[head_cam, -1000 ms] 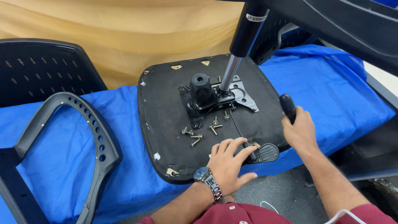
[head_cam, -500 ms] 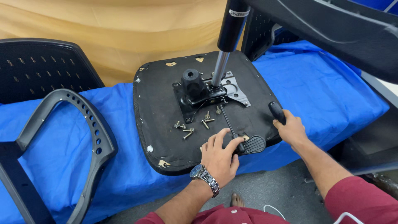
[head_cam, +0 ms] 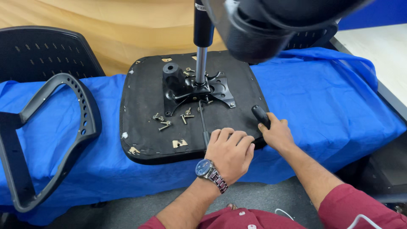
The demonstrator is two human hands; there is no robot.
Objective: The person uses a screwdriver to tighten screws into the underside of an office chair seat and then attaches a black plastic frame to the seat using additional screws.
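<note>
An upturned black chair seat (head_cam: pixel 144 106) lies on a blue cloth (head_cam: pixel 330 97). A black metal mechanism plate (head_cam: pixel 186 91) sits on it, with a gas cylinder (head_cam: pixel 201 63) rising from it. My left hand (head_cam: pixel 231 150), wearing a wristwatch (head_cam: pixel 204 168), rests near the seat's front edge. Its fingers are curled over the end of a thin lever rod (head_cam: pixel 202 118), and the rod's paddle is hidden under the hand. My right hand (head_cam: pixel 277 135) grips a black handle (head_cam: pixel 259 115) at the seat's right edge. Several loose screws (head_cam: pixel 165 124) lie in front of the plate.
A grey curved perforated frame part (head_cam: pixel 85 123) lies on the cloth at the left. Behind it stands a black perforated chair back (head_cam: pixel 46 55). The chair base (head_cam: pixel 263 29) hangs blurred at the top. A pale floor (head_cam: pixel 373 46) shows at the right.
My left hand has slid over the lever's paddle, which showed beside the fingers before. The right hand stays on the black handle. The view has moved closer and to the right.
</note>
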